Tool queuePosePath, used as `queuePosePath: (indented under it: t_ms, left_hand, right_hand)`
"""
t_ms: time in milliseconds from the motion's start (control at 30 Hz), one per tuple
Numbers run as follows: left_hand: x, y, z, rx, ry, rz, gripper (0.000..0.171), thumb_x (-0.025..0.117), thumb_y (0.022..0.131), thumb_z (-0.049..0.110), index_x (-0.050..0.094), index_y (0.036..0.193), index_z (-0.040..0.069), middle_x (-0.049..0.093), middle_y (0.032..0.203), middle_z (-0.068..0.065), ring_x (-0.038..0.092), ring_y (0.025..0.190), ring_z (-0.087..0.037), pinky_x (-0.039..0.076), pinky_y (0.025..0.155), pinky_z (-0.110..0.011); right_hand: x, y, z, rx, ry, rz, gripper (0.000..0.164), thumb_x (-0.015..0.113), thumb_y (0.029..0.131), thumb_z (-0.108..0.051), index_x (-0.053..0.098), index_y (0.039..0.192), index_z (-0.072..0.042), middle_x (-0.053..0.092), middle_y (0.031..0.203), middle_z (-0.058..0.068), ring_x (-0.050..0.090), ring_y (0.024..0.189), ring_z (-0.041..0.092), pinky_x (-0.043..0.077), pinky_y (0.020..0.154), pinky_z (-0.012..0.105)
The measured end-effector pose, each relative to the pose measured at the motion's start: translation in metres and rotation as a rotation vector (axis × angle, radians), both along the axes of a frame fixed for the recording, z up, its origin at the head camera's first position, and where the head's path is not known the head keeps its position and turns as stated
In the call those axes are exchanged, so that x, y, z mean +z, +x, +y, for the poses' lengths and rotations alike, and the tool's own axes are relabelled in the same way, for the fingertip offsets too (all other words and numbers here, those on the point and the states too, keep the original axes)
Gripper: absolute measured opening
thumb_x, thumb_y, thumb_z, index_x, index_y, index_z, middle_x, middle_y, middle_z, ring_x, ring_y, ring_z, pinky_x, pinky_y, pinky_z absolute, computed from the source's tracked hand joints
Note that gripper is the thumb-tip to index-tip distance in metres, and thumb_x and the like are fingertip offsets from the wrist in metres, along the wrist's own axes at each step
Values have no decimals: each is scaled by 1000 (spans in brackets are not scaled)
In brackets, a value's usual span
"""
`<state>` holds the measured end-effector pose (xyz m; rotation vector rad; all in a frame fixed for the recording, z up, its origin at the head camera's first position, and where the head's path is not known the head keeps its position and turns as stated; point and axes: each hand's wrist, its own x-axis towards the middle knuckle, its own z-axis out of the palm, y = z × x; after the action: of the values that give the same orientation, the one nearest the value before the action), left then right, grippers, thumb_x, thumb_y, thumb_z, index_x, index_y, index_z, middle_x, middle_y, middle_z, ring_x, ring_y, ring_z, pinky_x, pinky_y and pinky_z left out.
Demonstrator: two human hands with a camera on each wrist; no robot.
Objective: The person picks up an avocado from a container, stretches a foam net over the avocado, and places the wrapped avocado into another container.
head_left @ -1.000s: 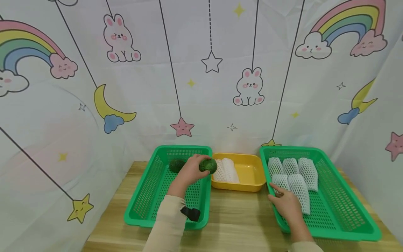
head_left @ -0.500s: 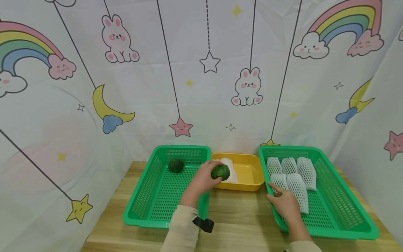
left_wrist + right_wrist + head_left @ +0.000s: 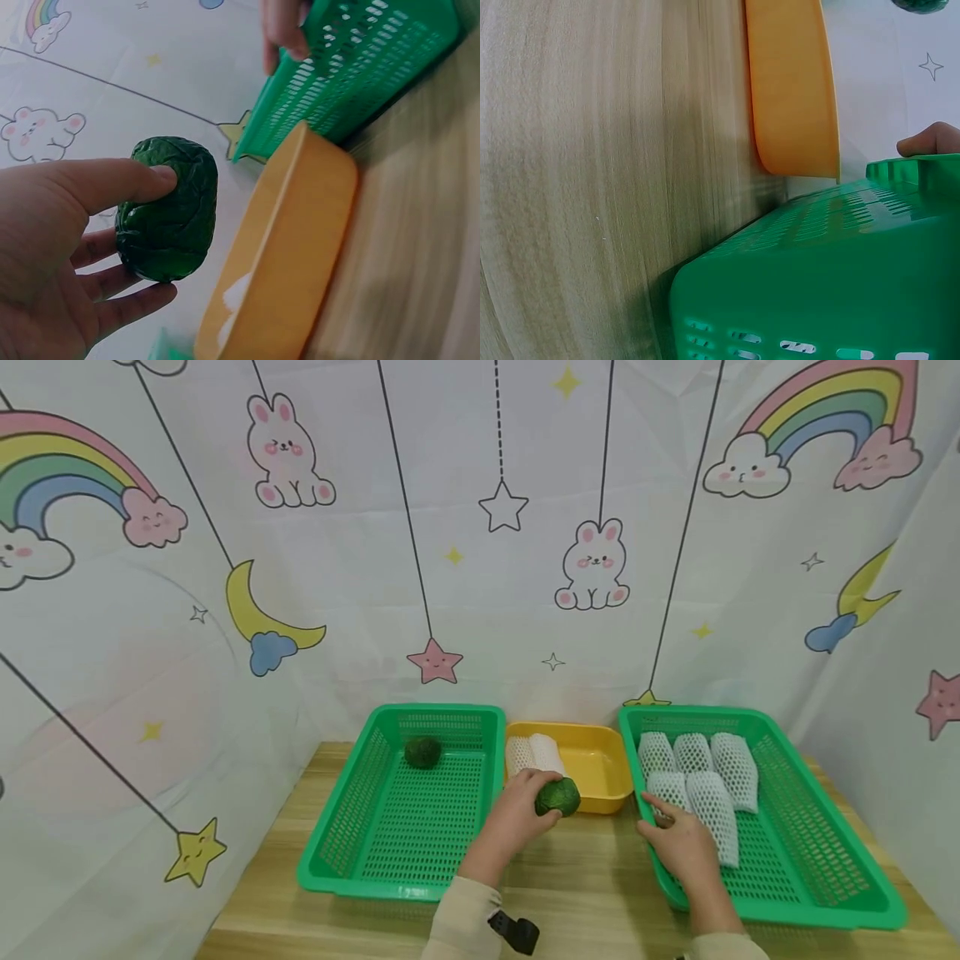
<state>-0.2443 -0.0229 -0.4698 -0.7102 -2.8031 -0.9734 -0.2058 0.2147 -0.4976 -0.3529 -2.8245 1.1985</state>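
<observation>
My left hand (image 3: 517,814) holds a dark green avocado (image 3: 558,797) between thumb and fingers, raised in front of the yellow tray (image 3: 600,777). In the left wrist view the avocado (image 3: 172,217) has a glossy, wrinkled surface, the thumb pressing its near side. My right hand (image 3: 684,843) rests at the left rim of the right green basket (image 3: 825,827), fingers loosely extended. A fingertip (image 3: 930,140) shows over that rim in the right wrist view. Beside the hand lie several white foam-net sleeved pieces (image 3: 712,810) inside the basket.
Another avocado (image 3: 422,752) sits at the back of the left green basket (image 3: 405,892). White foam nets (image 3: 545,754) lie in the left part of the yellow tray. All three containers stand on a wooden table (image 3: 577,893) before a patterned cloth backdrop (image 3: 360,568).
My left hand has carried the avocado rightward and nearer, from over the left basket's right rim to in front of the yellow tray. The right hand has stayed at its basket rim.
</observation>
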Motion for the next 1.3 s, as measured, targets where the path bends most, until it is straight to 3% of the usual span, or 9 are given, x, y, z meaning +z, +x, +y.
queuePosePath:
  t_ms: [300, 500, 800, 933, 1133, 1300]
  left_hand:
    - [-29, 14, 18, 19, -16, -65, 43, 73, 81, 20, 57, 122, 21, 52, 118, -4, 48, 109, -24, 47, 81, -40]
    - [-49, 14, 24, 16, -40, -123, 43, 74, 80, 19, 58, 120, 23, 53, 116, -2, 49, 107, -24, 46, 83, -39]
    - [-73, 15, 27, 27, -67, -127, 44, 77, 76, 16, 60, 116, 23, 54, 114, 0, 50, 105, -23, 46, 83, -39]
    - [-77, 15, 26, 18, -75, -131, 47, 77, 76, 16, 59, 119, 23, 53, 115, 0, 49, 106, -22, 47, 82, -39]
    - [-77, 14, 27, 20, -134, -65, 61, 79, 74, 19, 52, 129, 24, 54, 119, -2, 50, 109, -23, 46, 85, -36]
    - [-76, 14, 27, 28, -162, -44, 62, 80, 73, 19, 52, 128, 24, 55, 119, -1, 51, 108, -23, 46, 84, -38]
  right_hand:
    - [-1, 0, -2, 5, 6, 13, 50, 62, 85, -24, 52, 133, -12, 56, 118, 26, 55, 106, 40, 47, 76, 49]
    - [0, -1, -4, 5, 4, 6, 50, 61, 85, -25, 52, 133, -12, 56, 118, 25, 54, 106, 40, 46, 77, 50]
    - [1, -3, -6, 9, 10, 8, 51, 60, 84, -24, 52, 133, -12, 57, 118, 24, 54, 107, 38, 45, 80, 51]
    - [1, -4, -6, 12, 6, 7, 51, 60, 85, -25, 52, 133, -13, 56, 119, 24, 54, 108, 39, 44, 82, 52]
    - [1, -5, -7, 11, 0, 12, 51, 61, 84, -26, 52, 133, -13, 56, 118, 24, 54, 107, 39, 45, 80, 50]
    - [1, -5, -7, 11, 0, 19, 51, 61, 84, -25, 53, 133, -12, 57, 118, 24, 54, 107, 39, 45, 80, 50]
